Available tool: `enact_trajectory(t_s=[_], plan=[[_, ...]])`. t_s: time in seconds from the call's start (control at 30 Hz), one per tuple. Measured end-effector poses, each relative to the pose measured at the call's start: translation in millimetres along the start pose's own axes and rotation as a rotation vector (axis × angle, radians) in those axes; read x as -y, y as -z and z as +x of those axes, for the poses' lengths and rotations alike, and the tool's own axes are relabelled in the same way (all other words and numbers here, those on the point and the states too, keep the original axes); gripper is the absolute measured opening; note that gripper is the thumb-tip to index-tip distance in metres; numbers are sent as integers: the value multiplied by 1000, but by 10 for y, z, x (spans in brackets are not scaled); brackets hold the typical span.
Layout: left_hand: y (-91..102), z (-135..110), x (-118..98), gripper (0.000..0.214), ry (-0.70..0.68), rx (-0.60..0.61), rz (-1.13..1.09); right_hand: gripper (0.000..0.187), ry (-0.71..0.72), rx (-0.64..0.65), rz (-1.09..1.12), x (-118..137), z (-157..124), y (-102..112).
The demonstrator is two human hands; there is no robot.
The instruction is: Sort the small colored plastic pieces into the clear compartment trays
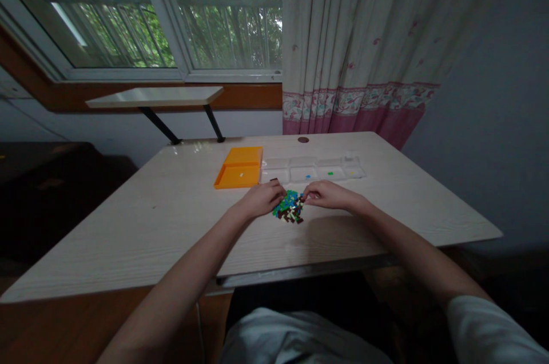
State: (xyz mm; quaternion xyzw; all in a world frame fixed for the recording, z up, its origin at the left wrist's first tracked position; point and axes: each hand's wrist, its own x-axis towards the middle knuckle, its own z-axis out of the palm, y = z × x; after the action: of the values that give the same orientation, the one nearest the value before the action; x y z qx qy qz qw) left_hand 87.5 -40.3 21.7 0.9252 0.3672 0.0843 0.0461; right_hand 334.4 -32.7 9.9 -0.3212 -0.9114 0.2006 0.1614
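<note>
A heap of small building pieces [290, 208] in green, blue, brown and cream lies on the table between my hands. My left hand [266, 198] is at the heap's left edge, its fingers bent together and touching the pieces. Over at the right edge, my right hand [322, 195] has thumb and fingertips pinched; anything between them is too small to make out. A dark brown piece [274, 180] shows just behind my left fingers. Behind the heap stands a clear compartment tray [303, 165] with a blue piece [307, 176], a green piece [330, 173] and a yellow piece [352, 173] in separate compartments.
An open orange case [238, 156] adjoins the clear tray on the left, with a small whitish piece [241, 175] inside. A raised shelf [158, 96] on black legs stands at the table's back left. The table's [163, 238] front edge runs close to my body.
</note>
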Motion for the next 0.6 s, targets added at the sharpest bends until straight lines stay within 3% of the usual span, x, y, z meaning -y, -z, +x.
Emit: enact_trajectory(t_s=[0.3,0.43,0.6], plan=[[-20,7,17,23,-12,-17,5,17,-49,42,-24,22,-9,57],[-10,4,-6,22,-16,-55,-13,16,-50,-78,15,58,-15,73],[-12,24,-100,19,-24,-199,-155,20,-8,-231,117,133,4,22]])
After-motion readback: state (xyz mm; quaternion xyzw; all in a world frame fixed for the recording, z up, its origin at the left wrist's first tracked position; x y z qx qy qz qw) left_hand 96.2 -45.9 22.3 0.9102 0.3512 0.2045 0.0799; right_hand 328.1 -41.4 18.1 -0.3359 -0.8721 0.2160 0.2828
